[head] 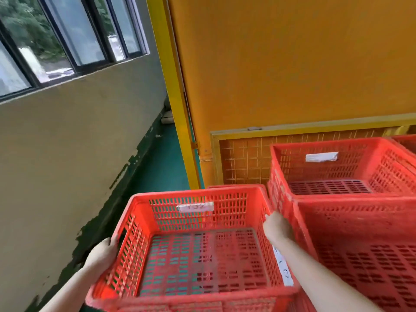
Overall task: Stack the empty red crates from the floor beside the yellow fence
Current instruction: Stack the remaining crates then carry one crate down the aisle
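Observation:
An empty red crate [198, 251] with a white label on its far wall is held up in front of me, the green floor showing through its slotted bottom. My left hand [102, 255] grips its left wall at the handle hole. My right hand [278, 228] grips its right rim. Just right of it stand other empty red crates: a near crate [364, 248] and a taller far crate [337, 172] with a white label. Behind them runs the yellow fence [245, 163] of mesh panels.
A beige wall [74, 154] with windows closes the left side. A narrow strip of green floor [166, 163] runs between the wall and the yellow fence post [177, 109]. Another red crate edge [405, 143] shows at far right.

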